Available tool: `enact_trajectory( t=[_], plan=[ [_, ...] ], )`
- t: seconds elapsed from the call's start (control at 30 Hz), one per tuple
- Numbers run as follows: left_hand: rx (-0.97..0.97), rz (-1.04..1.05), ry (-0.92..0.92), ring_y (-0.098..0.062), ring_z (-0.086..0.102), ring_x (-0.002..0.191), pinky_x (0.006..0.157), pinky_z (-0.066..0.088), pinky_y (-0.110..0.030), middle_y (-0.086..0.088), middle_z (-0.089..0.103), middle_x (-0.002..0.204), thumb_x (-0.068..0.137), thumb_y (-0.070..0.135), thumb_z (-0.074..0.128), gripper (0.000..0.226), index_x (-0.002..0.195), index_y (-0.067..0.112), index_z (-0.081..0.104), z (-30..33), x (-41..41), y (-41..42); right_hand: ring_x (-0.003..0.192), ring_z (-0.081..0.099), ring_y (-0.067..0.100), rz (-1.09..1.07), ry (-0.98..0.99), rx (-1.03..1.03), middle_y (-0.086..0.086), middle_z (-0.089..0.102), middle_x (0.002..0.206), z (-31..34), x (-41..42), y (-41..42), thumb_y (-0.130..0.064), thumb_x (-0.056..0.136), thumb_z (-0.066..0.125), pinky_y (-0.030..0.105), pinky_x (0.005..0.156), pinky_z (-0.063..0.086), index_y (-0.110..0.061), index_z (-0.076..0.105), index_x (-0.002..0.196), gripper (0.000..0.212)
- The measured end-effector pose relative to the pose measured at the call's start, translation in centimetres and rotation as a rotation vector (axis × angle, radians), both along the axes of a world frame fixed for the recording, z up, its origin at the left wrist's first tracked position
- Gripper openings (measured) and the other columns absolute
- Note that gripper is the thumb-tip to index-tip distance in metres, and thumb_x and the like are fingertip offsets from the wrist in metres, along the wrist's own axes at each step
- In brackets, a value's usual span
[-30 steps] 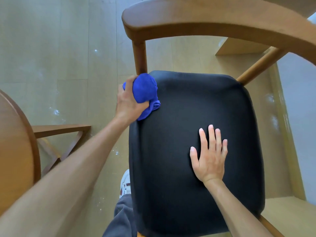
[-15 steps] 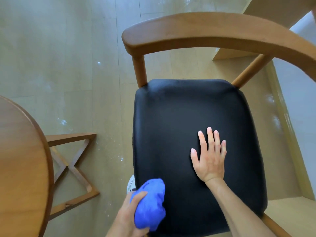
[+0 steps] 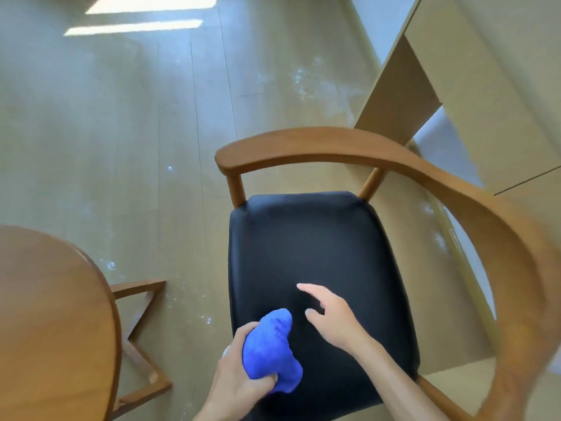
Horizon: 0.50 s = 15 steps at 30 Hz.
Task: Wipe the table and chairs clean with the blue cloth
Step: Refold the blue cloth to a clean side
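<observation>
The blue cloth (image 3: 270,350) is bunched in my left hand (image 3: 235,381), fingers curled round it, over the near left corner of the chair's black seat (image 3: 318,247). My right hand (image 3: 332,319) is over the seat beside it, fingers loosely spread, holding nothing. The round wooden table (image 3: 51,314) is at my left.

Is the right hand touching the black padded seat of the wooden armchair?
Cannot tell. In the head view the right hand hangs over the black padded seat with fingers spread and loosely bent, but looking straight down shows neither clear contact nor a gap.
</observation>
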<state>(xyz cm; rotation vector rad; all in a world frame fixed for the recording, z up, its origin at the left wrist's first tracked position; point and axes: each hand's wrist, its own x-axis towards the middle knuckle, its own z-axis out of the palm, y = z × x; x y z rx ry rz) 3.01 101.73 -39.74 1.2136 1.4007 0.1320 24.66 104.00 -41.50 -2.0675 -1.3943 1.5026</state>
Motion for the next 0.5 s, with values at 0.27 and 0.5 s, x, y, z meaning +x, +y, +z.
enact_trajectory(
  t=[0.27,0.5],
  plan=[
    [0.347,-0.157,-0.259,-0.001,0.049,0.119,0.089,0.046,-0.015,0.032,0.045,0.127,0.051,0.014,0.066,0.088,0.124,0.054,0.035,18.3,2.5,9.4,0.112,0.064,0.016,-0.409,0.434,0.23,-0.005,0.064,0.126,21.6,-0.9,2.4,-0.007,0.098,0.049,0.039,0.096,0.052,-0.033,0.05,0.134,0.044],
    [0.702,-0.332,-0.35,-0.008,0.042,0.127,0.099,0.039,-0.019,0.032,0.033,0.137,0.059,0.031,0.075,0.091,0.134,0.054,0.028,31.7,2.1,8.0,0.114,0.06,0.011,-0.542,0.5,0.354,-0.011,0.06,0.126,35.9,-2.6,2.2,-0.021,0.086,0.071,0.036,0.098,0.051,-0.034,0.046,0.133,0.055]
  ],
)
